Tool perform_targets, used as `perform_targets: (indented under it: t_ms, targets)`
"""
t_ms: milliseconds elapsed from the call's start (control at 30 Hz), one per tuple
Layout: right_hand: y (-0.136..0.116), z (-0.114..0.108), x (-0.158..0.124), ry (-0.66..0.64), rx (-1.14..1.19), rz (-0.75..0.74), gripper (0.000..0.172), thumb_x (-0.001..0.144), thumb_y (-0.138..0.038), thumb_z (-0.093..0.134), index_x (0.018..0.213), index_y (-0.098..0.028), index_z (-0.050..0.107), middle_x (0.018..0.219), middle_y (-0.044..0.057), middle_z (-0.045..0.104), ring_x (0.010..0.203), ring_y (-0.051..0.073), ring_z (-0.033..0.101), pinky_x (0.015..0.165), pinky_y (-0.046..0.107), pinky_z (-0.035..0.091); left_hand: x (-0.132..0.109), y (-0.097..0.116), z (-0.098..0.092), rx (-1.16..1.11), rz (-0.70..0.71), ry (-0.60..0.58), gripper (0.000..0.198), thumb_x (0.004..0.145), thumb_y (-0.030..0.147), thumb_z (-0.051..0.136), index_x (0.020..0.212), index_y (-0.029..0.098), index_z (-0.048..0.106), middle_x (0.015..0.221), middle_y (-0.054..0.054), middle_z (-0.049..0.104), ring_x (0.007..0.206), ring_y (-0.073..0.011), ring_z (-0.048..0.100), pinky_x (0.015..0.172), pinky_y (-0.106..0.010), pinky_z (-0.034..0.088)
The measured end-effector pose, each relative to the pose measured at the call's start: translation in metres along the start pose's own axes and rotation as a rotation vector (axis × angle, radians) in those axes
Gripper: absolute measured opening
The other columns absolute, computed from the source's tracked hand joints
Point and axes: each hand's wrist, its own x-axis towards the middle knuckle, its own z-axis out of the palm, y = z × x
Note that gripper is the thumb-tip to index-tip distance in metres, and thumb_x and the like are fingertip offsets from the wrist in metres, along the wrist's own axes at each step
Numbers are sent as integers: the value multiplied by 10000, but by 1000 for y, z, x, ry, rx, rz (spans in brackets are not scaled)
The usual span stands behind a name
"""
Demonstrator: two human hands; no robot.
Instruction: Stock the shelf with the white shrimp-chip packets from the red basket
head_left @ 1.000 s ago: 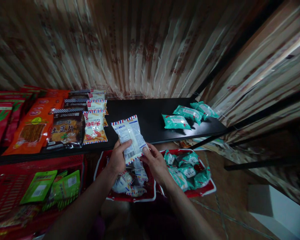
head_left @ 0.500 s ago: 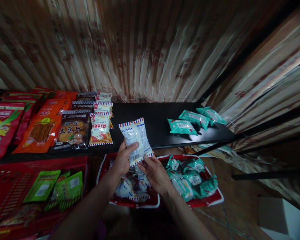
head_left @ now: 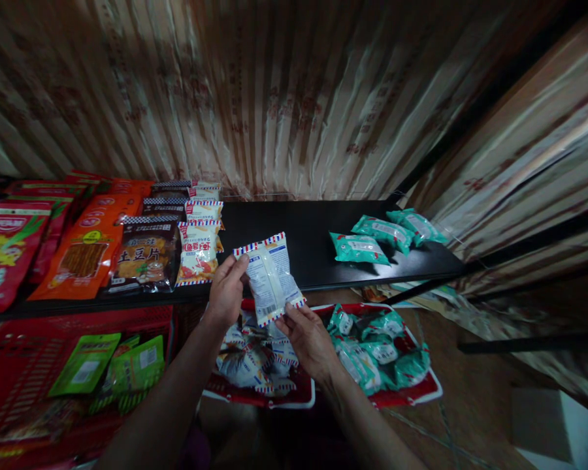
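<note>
Left hand (head_left: 227, 294) pinches the white packet (head_left: 270, 277) at 10 o'clock, right hand (head_left: 308, 336) at 5; long axis 11-to-5, print illegible.

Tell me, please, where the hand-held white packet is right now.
Centre of the head view: the white packet is held between the left hand and right hand, in front of the black shelf, above the red basket of similar packets.

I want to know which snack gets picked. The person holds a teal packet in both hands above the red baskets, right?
Not teal. The head view shows the left hand and right hand holding a white packet with red-and-blue striped edges above the red baskets. The teal packets lie on the black shelf and in one basket.
</note>
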Motion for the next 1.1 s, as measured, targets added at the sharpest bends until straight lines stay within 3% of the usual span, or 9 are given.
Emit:
perform_targets:
  t_ms: [300, 500, 833, 1100]
  targets:
    - [4, -1, 1, 28, -138, -20, 355, 443, -330, 885, 721, -168, 734, 654, -10, 699, 555, 92, 594, 559, 206, 536, 5, 6, -8, 117, -15, 125, 244, 599, 348, 760, 687, 141, 664, 619, -8, 683, 617, -158, 632, 604, -255, 452]
    - [6, -1, 1, 8, -144, -11, 314, 462, -328, 884, 692, -174, 737, 636, -8, 699, 551, 90, 600, 552, 201, 537, 9, 13, -15, 130, -19, 115, 220, 601, 339, 760, 681, 147, 688, 635, 3, 686, 588, -123, 604, 627, -242, 453]
    - [7, -1, 2, 30, -220, -46, 325, 434, -380, 882, 627, -173, 722, 596, -16, 661, 546, 92, 583, 546, 207, 531, 13, 15, -29, 267, -26, 54, 240, 615, 334, 758, 772, 156, 718, 690, 0, 697, 653, -132, 606, 653, -240, 449]
    - [9, -15, 5, -25, -377, -96, 290, 517, -410, 839, 638, -171, 727, 605, -5, 655, 561, 114, 573, 569, 242, 511, 9, 33, -34, 525, -138, -168, 326, 643, 404, 752, 849, 158, 699, 728, -16, 701, 615, -128, 606, 591, -240, 458]
